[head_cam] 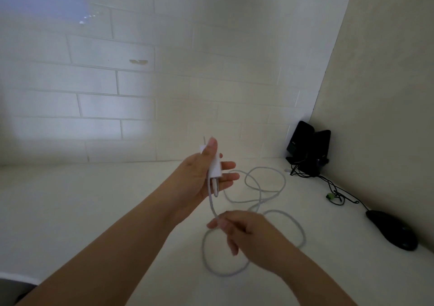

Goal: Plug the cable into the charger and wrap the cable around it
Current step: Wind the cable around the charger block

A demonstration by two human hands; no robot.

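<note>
My left hand [199,179] holds a white charger [216,168] above the table, thumb along its side, prongs pointing up. A white cable [265,202] hangs from the charger's lower end, where its connector sits. My right hand [244,230] pinches the cable a short way below the charger. The remainder of the cable lies in loose loops on the white table [94,207], to the right of and beneath my hands.
A pair of black speakers [307,148] stands in the back right corner, with thin black wires trailing forward. A black mouse [392,229] lies by the right wall. A small green item [331,196] sits among the wires. A white brick wall stands behind.
</note>
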